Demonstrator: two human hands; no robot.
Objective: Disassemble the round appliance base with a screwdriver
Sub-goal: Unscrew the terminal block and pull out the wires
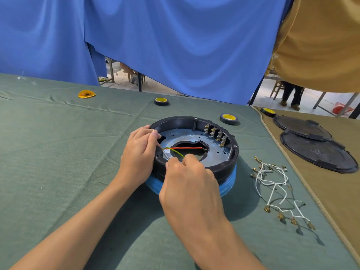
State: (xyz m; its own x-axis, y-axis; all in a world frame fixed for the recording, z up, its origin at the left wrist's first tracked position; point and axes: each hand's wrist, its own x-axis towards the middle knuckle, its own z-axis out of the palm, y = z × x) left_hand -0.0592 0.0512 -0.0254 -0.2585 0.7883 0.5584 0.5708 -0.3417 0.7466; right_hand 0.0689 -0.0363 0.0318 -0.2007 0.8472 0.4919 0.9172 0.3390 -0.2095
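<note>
Looked like a curtained-off workshop station: set on a bench under green cloth, screened by blue drapes, strewn with tape rolls, loose terminal wires and black round covers; glimpsed beyond, more table legs on a pale floor.

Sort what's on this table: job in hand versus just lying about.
In use: round base, gripped at its rim by the left hand; thin metal shaft, likely the screwdriver, in the right hand; red wire; green-yellow wire.
Lying about: three tape rolls; loose white leads; two black covers; yellow scrap.
</note>
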